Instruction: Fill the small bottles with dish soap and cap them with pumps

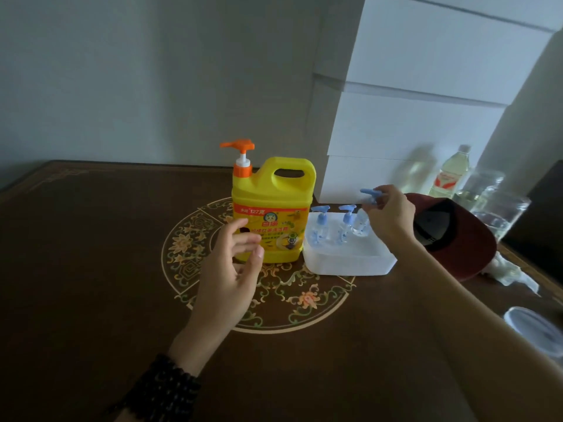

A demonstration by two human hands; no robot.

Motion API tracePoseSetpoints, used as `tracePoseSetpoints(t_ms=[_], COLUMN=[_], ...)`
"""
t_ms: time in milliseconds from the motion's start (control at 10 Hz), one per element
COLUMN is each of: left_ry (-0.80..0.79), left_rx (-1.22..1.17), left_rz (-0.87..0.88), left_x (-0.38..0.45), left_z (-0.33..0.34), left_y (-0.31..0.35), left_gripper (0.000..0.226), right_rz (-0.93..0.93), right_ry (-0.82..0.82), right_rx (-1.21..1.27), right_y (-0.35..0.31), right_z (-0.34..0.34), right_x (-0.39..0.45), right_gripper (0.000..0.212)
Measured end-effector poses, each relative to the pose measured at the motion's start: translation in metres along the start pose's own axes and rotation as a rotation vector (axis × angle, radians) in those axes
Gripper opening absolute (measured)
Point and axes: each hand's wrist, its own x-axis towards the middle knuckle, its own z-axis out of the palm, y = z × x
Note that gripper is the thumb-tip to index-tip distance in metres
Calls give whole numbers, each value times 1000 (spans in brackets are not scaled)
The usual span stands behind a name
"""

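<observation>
- Head view: yellow dish soap jug (272, 208) with orange pump stands upright on the dark patterned table (91, 239), just left of a white tray (350, 260)
- Three small clear bottles stand in the tray; two (320, 229) (345, 226) carry blue pumps
- Right hand (390, 214) pinches a blue pump (370, 194) above the third bottle (361, 225)
- Left hand (231, 269) hovers before the jug, fingers spread, holding nothing
- Red cap (457, 236) lies right of the tray

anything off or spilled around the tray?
No spill visible. The crumpled tissue lies loose beside the red cap, right of the white tray. The small bottles stand upright in the tray.
</observation>
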Motion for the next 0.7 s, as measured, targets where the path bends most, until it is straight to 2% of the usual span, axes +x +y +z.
tracePoseSetpoints(t_ms=[100, 500, 600, 700], left_ry=[10, 3, -6, 12], left_rx=[-4, 33, 34, 29], left_rz=[-8, -43, -41, -10], left_x=[4, 5, 3, 3], left_z=[-3, -9, -12, -16], left_y=[-4, -12, -10, -4], left_gripper=[47, 44, 44, 44], right_rz=[13, 37, 71, 93], right_ry=[-31, -97, -114, -84], right_rx=[-186, -409, -423, -329], right_y=[18, 47, 39, 14], right_z=[10, 27, 20, 9], right_x=[15, 22, 25, 21], right_gripper=[24, 20, 34, 51])
